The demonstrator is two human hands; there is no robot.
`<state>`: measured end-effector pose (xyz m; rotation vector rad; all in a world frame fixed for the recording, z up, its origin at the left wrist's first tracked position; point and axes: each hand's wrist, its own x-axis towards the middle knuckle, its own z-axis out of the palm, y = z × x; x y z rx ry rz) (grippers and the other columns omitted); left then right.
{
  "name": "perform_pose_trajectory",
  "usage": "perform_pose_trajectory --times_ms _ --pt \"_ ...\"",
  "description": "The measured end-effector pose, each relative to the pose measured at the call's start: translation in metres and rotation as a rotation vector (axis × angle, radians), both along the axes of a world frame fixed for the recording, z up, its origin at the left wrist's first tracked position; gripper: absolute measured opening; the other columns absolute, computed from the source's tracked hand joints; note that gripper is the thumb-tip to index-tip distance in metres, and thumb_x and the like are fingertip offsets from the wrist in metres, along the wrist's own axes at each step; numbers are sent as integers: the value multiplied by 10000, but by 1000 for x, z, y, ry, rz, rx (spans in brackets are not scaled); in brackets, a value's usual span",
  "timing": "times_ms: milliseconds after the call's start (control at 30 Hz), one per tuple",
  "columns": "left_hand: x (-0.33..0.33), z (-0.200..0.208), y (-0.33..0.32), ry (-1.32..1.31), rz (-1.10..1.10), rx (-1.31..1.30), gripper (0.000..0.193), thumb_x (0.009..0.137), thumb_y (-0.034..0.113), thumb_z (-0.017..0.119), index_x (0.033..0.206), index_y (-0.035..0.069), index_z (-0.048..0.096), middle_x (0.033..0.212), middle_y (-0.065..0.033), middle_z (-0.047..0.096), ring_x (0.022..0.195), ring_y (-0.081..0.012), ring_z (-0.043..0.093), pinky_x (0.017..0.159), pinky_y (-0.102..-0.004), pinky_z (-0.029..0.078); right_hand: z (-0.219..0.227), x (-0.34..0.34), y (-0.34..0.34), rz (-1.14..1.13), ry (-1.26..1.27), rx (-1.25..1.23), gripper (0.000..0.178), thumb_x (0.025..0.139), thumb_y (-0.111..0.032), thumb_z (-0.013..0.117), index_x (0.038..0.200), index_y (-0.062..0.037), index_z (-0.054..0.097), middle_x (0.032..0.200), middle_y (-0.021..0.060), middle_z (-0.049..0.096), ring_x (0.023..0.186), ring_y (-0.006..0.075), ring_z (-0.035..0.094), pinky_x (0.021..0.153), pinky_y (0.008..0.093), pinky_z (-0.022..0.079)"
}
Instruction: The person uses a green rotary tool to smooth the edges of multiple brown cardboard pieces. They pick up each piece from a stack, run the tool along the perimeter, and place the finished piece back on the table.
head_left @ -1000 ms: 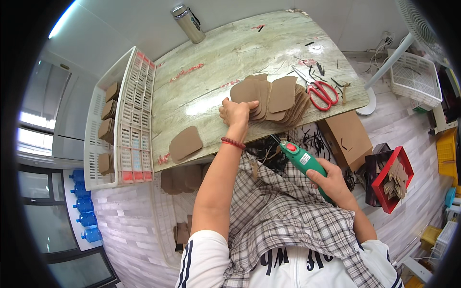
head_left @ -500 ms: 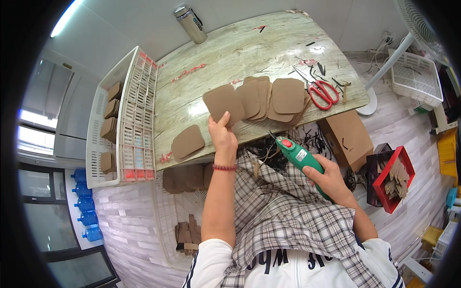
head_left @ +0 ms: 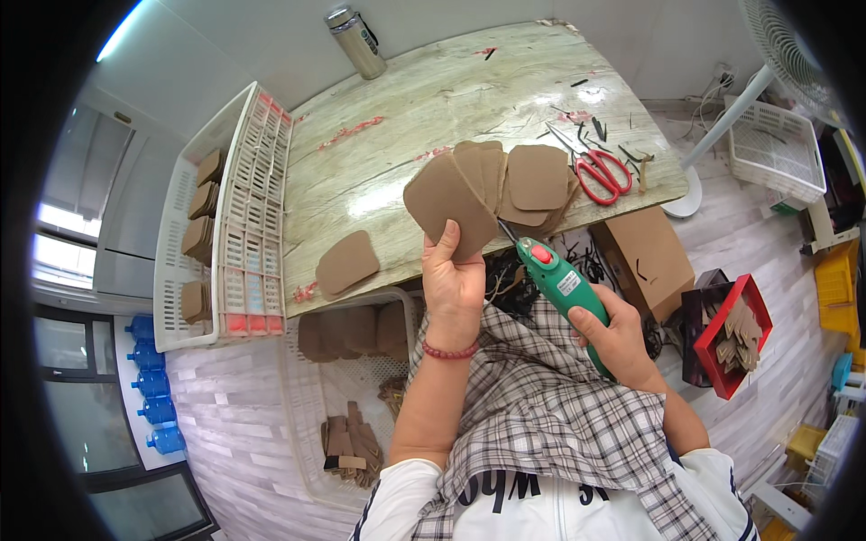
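Note:
My left hand (head_left: 454,288) pinches a brown rounded-square fabric piece (head_left: 446,194) between thumb and fingers, above the front edge of the table. My right hand (head_left: 621,338) is wrapped round a green electric hand tool (head_left: 561,281) with a red button and a slim metal tip. That tip is at the lower right edge of the held piece; whether it touches cannot be made out. Behind the held piece lie several fanned brown pieces (head_left: 487,167), and to their right a stack of similar pieces (head_left: 538,176). One more brown piece (head_left: 349,263) lies alone near the table's left front.
Red-handled scissors (head_left: 602,177) lie on the table (head_left: 388,117) among black scraps. A white crate (head_left: 262,207) holding brown pieces stands at left; another crate (head_left: 311,433) is below. A steel flask (head_left: 356,43) stands behind. A cardboard box (head_left: 645,261) and red-rimmed box (head_left: 732,338) are at right.
My left hand has moved right with the brown piece, bringing it near the tool. The green tool's tip has come up to the piece's edge.

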<state>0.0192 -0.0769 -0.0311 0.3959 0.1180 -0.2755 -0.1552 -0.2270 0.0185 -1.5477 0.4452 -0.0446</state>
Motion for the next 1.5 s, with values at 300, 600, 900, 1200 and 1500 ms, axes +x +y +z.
perform_pose_trajectory --times_ms 300,600,900,1200,1500 --pt "-9 -3 -11 3 -49 -10 325 888 -12 614 1205 37 564 1187 -79 623 1112 -214 588 995 -354 483 5 -2 -3 4 -7 30 403 895 -310 678 1122 12 594 752 3 580 632 55 517 571 218 442" --pt "-26 -9 -21 -11 -133 37 344 896 -13 595 1228 66 549 1210 -80 605 1123 -230 584 985 -378 494 13 -1 -6 -44 3 -7 385 899 -285 674 1122 17 592 737 5 576 615 52 512 566 216 441" --pt "-45 -19 -31 9 -223 37 337 880 -42 604 1194 70 560 1200 -79 619 1108 -205 601 966 -345 504 20 3 -12 -92 -14 24 363 904 -280 667 1096 21 598 747 7 577 621 55 526 557 215 461" --pt "-47 -26 -22 -99 -267 149 338 874 -41 606 1189 77 574 1176 -63 636 1113 -193 602 976 -353 496 26 -2 -23 -75 17 63 333 903 -277 666 1053 13 607 762 7 572 637 59 532 565 220 466" --pt "-16 -24 17 -283 -410 416 363 840 -86 607 1188 16 596 1116 -87 668 1035 -182 637 925 -328 510 22 -15 -41 26 42 60 302 895 -230 662 1055 20 605 738 18 580 619 68 545 547 223 456"
